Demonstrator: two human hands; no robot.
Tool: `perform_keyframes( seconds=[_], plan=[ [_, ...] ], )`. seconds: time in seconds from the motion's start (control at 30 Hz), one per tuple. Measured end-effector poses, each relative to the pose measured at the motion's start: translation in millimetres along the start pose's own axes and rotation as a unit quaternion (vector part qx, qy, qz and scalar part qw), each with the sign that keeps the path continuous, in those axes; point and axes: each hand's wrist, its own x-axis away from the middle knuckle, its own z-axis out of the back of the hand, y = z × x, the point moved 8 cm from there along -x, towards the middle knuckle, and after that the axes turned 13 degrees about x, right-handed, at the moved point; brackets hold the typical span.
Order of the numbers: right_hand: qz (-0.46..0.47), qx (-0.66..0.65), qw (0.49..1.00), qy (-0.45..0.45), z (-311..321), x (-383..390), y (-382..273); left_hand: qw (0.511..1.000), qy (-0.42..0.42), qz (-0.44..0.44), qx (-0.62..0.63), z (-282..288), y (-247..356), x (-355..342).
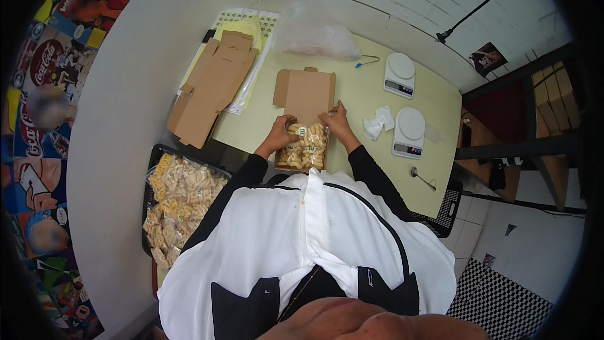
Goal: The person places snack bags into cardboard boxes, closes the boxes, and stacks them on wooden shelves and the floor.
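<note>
An open brown cardboard box (306, 92) sits on the table in front of me, its lid raised on the far side. Clear packets of pale, curved snack pieces (304, 151) with small green-and-white labels fill it. At the box's left rim my left hand (277, 135) is closed around the edge, its fingertips by the packets. My right hand (340, 127) grips the far right corner, where the lid meets the box, with its index finger raised. The undersides of both hands are hidden.
A black crate (148, 204) of snack packets stands at the left. Flattened cardboard boxes (217, 88) lie over sheets at the back left. Farther back is a plastic bag (318, 38). On the right are two white scales (409, 127), a crumpled tissue (379, 122) and a spoon (423, 178).
</note>
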Motion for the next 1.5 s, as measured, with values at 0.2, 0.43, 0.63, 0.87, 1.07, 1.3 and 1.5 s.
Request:
perform_keyframes(
  seconds=[0.2,0.43,0.63,0.87,1.07,1.3,1.5],
  plan=[
    [-0.093,-0.113,0.983,-0.113,-5.0,8.9,-14.4,0.997,0.041,-0.01,-0.068,6.7,6.0,17.8],
    [0.089,0.135,0.986,-0.033,23.4,32.2,-32.4,0.99,0.091,-0.015,-0.103,6.8,13.9,34.4],
    [0.096,0.12,0.986,-0.067,27.9,72.2,-41.3,0.978,0.199,-0.04,0.052,26.7,-5.0,57.6],
    [0.092,0.108,0.989,-0.045,28.8,94.5,-46.6,0.918,0.352,-0.067,0.169,43.0,-10.2,80.3],
    [0.071,0.14,0.986,-0.062,20.4,110.2,-55.9,0.962,0.265,0.003,0.066,44.1,-13.1,85.7],
    [0.138,0.166,0.976,-0.026,23.2,117.9,-54.9,0.972,0.225,-0.028,-0.052,29.4,30.0,99.3],
    [0.085,0.124,0.987,-0.055,21.1,116.2,-63.6,0.975,0.2,-0.026,-0.088,38.2,19.2,75.9]
  ],
)
